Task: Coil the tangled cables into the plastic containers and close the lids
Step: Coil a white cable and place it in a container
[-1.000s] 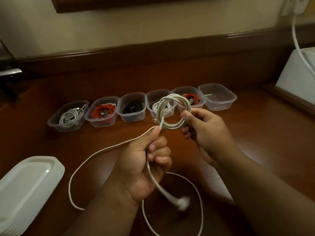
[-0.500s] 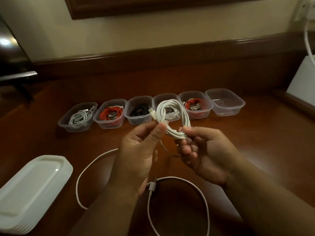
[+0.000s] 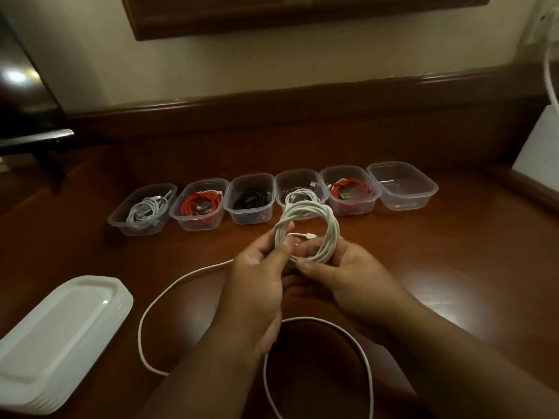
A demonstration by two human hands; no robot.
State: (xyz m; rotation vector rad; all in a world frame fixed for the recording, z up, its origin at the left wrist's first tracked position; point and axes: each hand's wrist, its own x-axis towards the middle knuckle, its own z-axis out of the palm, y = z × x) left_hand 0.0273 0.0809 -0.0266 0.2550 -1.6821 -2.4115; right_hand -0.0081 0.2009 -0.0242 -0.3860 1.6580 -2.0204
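1. Centre of frame: left hand (image 3: pixel 257 267) and right hand (image 3: pixel 341 267) both grip a coiled white cable (image 3: pixel 305 231), fingers curled round its loops. The coil is held above the table, in front of the container row, partly hiding the fourth tub.
2. The cable's loose tail (image 3: pixel 169 294) runs out to the left on the table, loops back under the forearms, and arcs through lower centre.
3. Middle of frame: a row of six clear plastic containers, all without lids. From the left: white cable (image 3: pixel 142 210), red cable (image 3: pixel 199 204), black cable (image 3: pixel 251 198), mixed cable (image 3: pixel 298 189), red cable (image 3: pixel 351 190), and an empty container (image 3: pixel 402 186) at the right end.
4. Lower left: stack of white plastic lids (image 3: pixel 57 337).
5. No legible writing or brand marks.
6. Surface: glossy dark-brown wooden table (image 3: pixel 453 255) with a raised back edge, against a cream wall. White box (image 3: pixel 541 146) and a white cord at right edge; dark wooden frame at top.
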